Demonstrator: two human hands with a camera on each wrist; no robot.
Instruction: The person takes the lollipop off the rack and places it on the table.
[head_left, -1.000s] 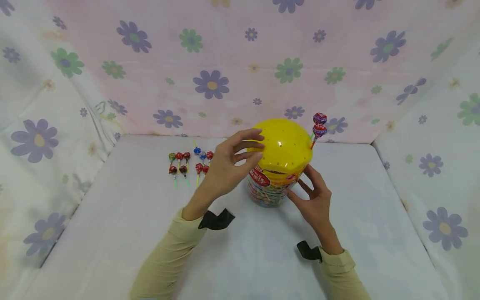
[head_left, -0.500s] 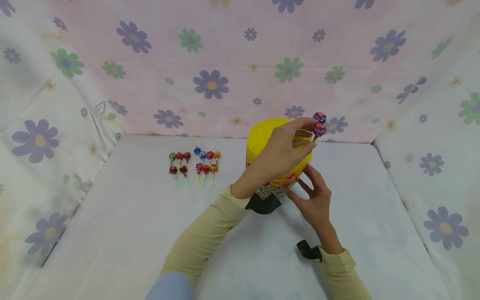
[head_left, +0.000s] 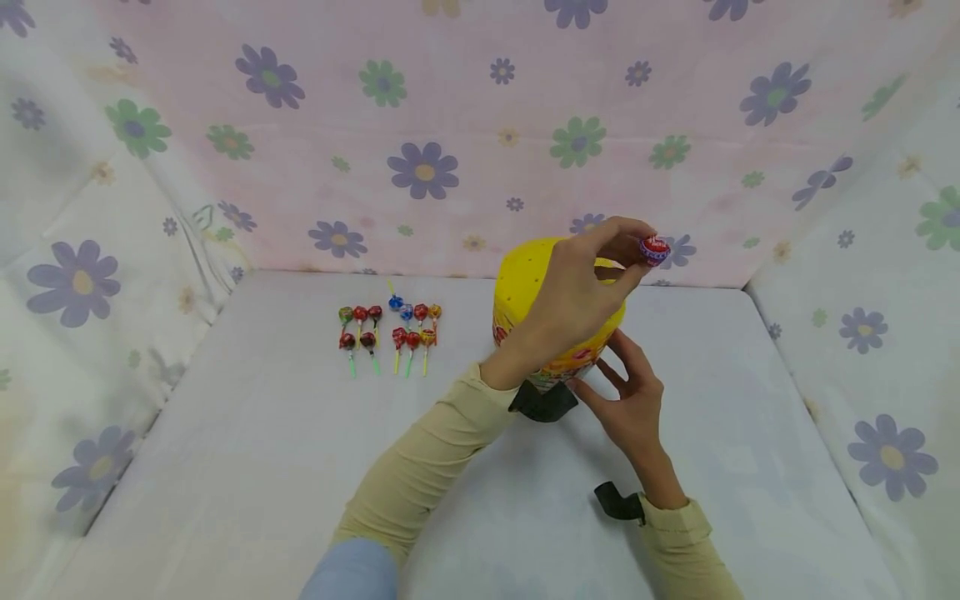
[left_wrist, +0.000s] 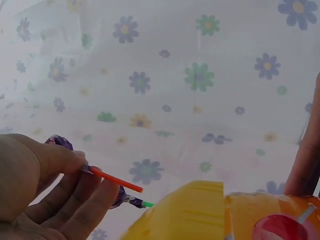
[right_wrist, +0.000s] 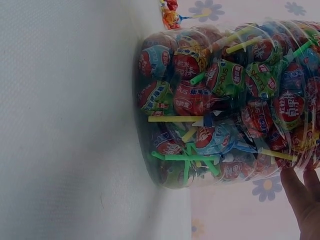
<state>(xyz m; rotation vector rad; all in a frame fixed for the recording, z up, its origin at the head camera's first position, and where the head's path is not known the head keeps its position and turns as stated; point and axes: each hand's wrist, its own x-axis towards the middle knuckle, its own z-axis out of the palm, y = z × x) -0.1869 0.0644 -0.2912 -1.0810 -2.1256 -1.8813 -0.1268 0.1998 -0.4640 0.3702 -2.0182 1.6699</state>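
My left hand [head_left: 572, 287] reaches across the yellow lid [head_left: 519, 271] of a candy jar. Between thumb and fingers it pinches a purple-and-red wrapped lollipop [head_left: 655, 250]. In the left wrist view that lollipop's orange-red stick [left_wrist: 117, 180] is clear of the lid. A second lollipop, its wrapper partly behind the fingers, has its green stick [left_wrist: 147, 204] at the lid's edge. My right hand [head_left: 632, 404] grips the jar's right side with thumb and fingers. The clear jar [right_wrist: 215, 107], full of wrapped lollipops, stands upright on the white table.
Left of the jar, several lollipops [head_left: 412, 339] lie in two groups of rows on the white table [head_left: 247, 433]. A blue one [head_left: 395, 302] lies at the back of the right group. Flowered cloth [head_left: 450, 108] hangs behind and at both sides.
My left hand has moved right across the lid to the two upright lollipops and taken one, shifting it slightly right with its stick out of the lid. The right hand stays on the jar.
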